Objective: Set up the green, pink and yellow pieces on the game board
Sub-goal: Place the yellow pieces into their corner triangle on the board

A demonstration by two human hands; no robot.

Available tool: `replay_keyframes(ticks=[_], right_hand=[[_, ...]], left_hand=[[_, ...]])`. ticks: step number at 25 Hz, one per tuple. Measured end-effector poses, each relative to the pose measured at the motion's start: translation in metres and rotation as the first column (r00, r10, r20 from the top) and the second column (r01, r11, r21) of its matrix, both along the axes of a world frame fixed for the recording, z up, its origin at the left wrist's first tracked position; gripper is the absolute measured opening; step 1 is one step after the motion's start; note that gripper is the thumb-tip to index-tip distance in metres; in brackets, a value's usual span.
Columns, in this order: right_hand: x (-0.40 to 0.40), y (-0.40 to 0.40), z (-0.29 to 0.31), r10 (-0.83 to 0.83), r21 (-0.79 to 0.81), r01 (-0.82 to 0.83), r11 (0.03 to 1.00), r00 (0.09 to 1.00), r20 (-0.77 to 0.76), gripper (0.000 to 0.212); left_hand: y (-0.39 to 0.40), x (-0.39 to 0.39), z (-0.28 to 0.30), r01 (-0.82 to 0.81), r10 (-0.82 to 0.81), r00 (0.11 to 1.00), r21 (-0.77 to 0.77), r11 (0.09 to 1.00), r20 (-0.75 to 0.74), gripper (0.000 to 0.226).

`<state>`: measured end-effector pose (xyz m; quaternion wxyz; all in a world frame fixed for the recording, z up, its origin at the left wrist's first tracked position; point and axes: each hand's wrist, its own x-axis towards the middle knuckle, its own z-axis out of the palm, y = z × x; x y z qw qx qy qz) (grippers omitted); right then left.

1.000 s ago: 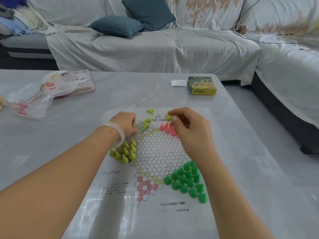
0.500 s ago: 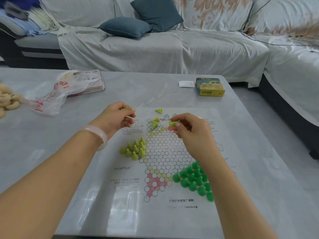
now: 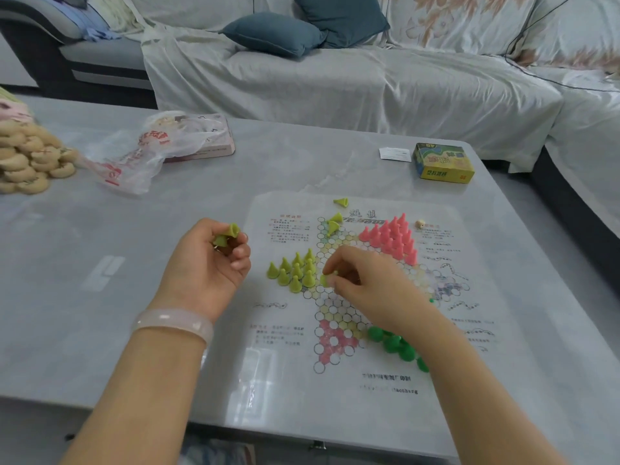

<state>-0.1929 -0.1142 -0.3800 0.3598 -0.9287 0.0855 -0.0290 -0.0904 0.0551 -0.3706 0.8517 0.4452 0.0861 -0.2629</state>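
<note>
A sheet-draped sofa (image 3: 335, 78) fills the back of the view, two teal cushions (image 3: 275, 33) propped on it. In front lies the grey table (image 3: 100, 263), and flat on it the game board (image 3: 369, 330), a glossy printed sheet with a star of circles in the middle.

Off to the far left of the table sits a heap of round wooden discs (image 3: 27, 159), and beside it a crumpled plastic bag (image 3: 141, 152) lying over a flat pink box (image 3: 208, 142). At the far right corner there's a small yellow and green box (image 3: 443, 162) with a white slip of paper (image 3: 395, 154) just beside it.

On the board now: the pink pieces (image 3: 392, 238) stand upright in a tight triangle at the upper right point. The green pieces (image 3: 396, 344) cluster at the lower right, partly hidden under the right forearm. The yellow pieces (image 3: 295, 271) stand in rows on the left point, and three loose yellow cones (image 3: 333, 223) lie tipped over near the top of the board.

The left hand (image 3: 208, 266), a pale bangle (image 3: 174, 322) on its wrist, hovers off the board's left edge, fingers curled round a couple of yellow cones. The right hand (image 3: 365, 283) is down over the middle of the star, fingertips pinching one yellow cone right beside the standing yellow rows. A tiny die (image 3: 420, 224) sits just right of the pink triangle.
</note>
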Motion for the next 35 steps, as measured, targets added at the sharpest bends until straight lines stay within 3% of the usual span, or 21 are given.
replay_keyframes(ticks=[6, 11, 16, 35], right_hand=[[0.008, 0.011, -0.012, -0.017, -0.066, 0.017, 0.998, 1.000, 0.000, 0.006], [0.008, 0.016, -0.018, -0.061, -0.137, 0.062, 0.989, 0.998, 0.013, 0.005], [0.010, 0.018, -0.021, -0.102, -0.092, 0.099, 0.991, 0.994, -0.029, 0.004], [0.009, 0.025, -0.019, -0.044, -0.244, 0.036, 0.969, 0.999, -0.031, 0.012]], left_hand=[[-0.012, -0.006, 0.007, -0.123, 0.125, 0.992, -0.049, 0.991, 0.026, 0.016], [-0.022, -0.007, 0.008, -0.147, 0.146, 0.989, 0.033, 0.989, 0.038, 0.016], [-0.023, -0.005, 0.007, -0.155, 0.154, 0.988, 0.034, 0.987, 0.027, 0.017], [-0.021, -0.007, 0.007, -0.075, 0.065, 0.995, 0.134, 0.988, 0.077, 0.014]])
